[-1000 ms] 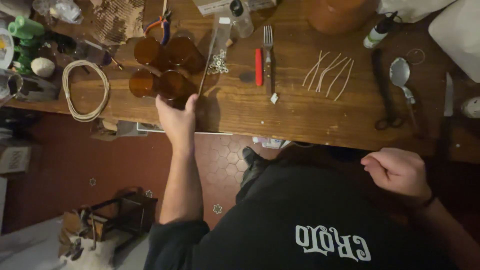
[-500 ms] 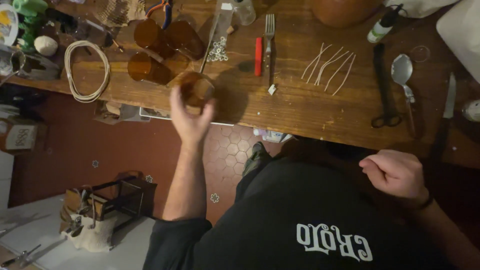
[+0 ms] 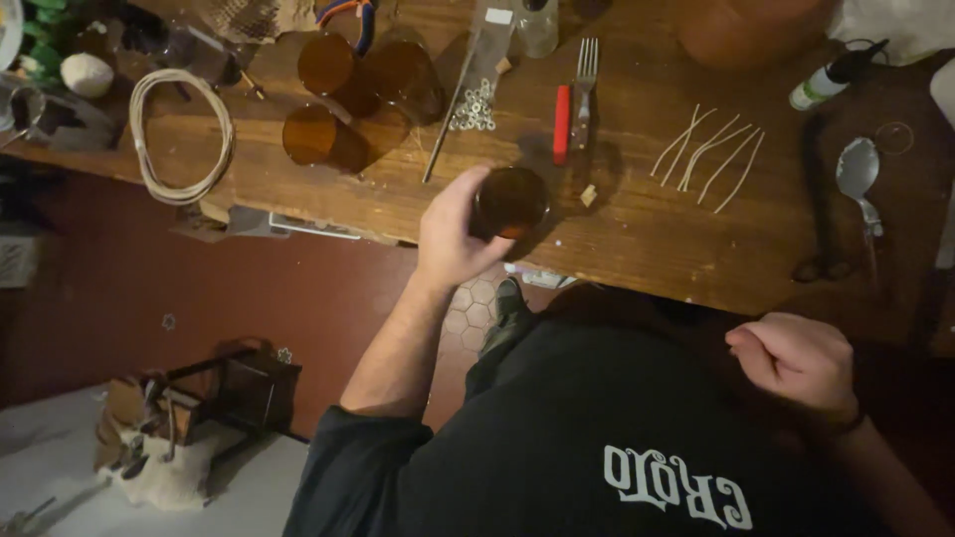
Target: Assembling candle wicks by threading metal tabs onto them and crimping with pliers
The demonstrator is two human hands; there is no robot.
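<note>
Amber glass jar (image 3: pixel 509 202), glossy and translucent, gripped by the bare left hand (image 3: pixel 453 231). Three like amber jars (image 3: pixel 358 94), same smooth glass. Table (image 3: pixel 637 234): worn brown wood, matt, grain visible. Fork (image 3: pixel 585 85) and spoon (image 3: pixel 858 179): bright polished metal. Small washers (image 3: pixel 476 107): shiny metal. Wicks (image 3: pixel 711 151): pale matt strands. Coiled cord (image 3: pixel 181 134): off-white, dull. Shirt (image 3: pixel 597 438): black matt cloth.

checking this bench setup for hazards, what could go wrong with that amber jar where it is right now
The left hand holds the amber jar near the table's front edge; a slip could likely drop it to the floor. The loose wicks, red tool and fork lie close, so moving it further in might scatter them.
</note>
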